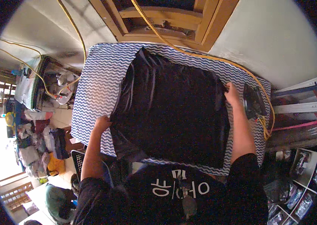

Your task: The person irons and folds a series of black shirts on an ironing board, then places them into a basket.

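Observation:
A large black cloth [172,112] with a slight sheen lies spread on a table covered with blue-and-white zigzag fabric [96,81]. Folds run down its left part, and its lower edge hangs near my body. My left hand [103,123] pinches the cloth's left edge. At the upper right, my right hand [232,91] grips the cloth's right edge. Just right of that hand, a dark round object [251,102], partly under a yellow hose, rests on the cover; I cannot tell what it is.
The yellow hose [220,59] crosses the table's back edge and coils at the right. A wooden-framed window [161,36] is behind. Shelves with plastic-wrapped packets [304,202] stand lower right. Bags and cloths [32,152] are piled at left, and a perforated chair back [78,161] is near my left arm.

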`<state>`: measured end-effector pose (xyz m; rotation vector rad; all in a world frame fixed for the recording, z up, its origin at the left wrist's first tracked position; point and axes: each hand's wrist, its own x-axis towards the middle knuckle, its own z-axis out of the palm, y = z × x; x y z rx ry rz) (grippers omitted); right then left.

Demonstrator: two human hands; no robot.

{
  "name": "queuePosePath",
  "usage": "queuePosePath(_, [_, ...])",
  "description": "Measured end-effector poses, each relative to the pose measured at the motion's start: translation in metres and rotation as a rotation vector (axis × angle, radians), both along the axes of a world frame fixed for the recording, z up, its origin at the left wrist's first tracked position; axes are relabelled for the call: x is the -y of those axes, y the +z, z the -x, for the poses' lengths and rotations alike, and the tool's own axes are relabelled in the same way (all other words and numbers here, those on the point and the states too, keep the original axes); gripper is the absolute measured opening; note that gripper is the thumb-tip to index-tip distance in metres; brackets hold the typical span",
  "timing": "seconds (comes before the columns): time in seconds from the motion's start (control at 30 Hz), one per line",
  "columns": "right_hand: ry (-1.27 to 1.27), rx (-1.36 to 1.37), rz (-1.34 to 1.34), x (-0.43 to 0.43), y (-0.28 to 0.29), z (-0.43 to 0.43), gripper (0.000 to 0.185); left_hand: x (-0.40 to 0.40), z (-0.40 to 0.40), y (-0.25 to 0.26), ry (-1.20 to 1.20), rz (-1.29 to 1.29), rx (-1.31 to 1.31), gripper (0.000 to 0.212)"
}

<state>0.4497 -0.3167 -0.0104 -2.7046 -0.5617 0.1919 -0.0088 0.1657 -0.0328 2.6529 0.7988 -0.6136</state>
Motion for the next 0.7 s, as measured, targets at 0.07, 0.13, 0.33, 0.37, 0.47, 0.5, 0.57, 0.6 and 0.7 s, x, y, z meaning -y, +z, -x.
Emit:
queuePosePath(0.07, [0.003,-0.049,0.277,-0.012,0.025,-0.024,0.02,-0.013,-0.014,-0.003,0.035,-0.18,-0.153,0.029])
queuePosePath(0.13, [-0.06,0.076,0.497,-0.001,0.034,-0.043,0.019,-0.004,-0.065,0.018,0.257,-0.105,0.193,0.024])
queuePosePath(0.33, [-0.043,0.234,0.471,-0.022,0.037,-0.06,0.021,-0.005,-0.176,0.033,0.158,-0.014,0.629,0.032])
queuePosePath(0.37, [0.012,0.183,0.368,-0.021,0.03,-0.059,0.021,-0.006,-0.188,0.031,0.161,-0.012,0.629,0.032])
queuePosePath(0.47, [0.045,0.116,0.198,-0.004,0.009,-0.064,0.022,-0.023,-0.223,0.021,0.173,-0.014,0.394,0.035])
queuePosePath(0.5, [0.031,0.101,0.126,0.001,0.004,-0.067,0.022,-0.04,-0.231,0.012,0.13,-0.04,0.254,0.037])
queuePosePath(0.57, [0.0,0.113,0.299,-0.002,0.001,-0.069,0.022,-0.075,-0.229,-0.01,0.1,-0.075,0.105,0.038])
queuePosePath(0.6, [-0.027,0.116,0.259,-0.012,0.007,-0.066,0.023,-0.095,-0.215,-0.024,0.036,-0.147,0.084,0.035])
queuePosePath(0.7, [-0.086,0.182,0.211,-0.018,0.018,-0.043,0.026,-0.084,-0.234,-0.028,0.009,-0.255,-0.012,0.03])
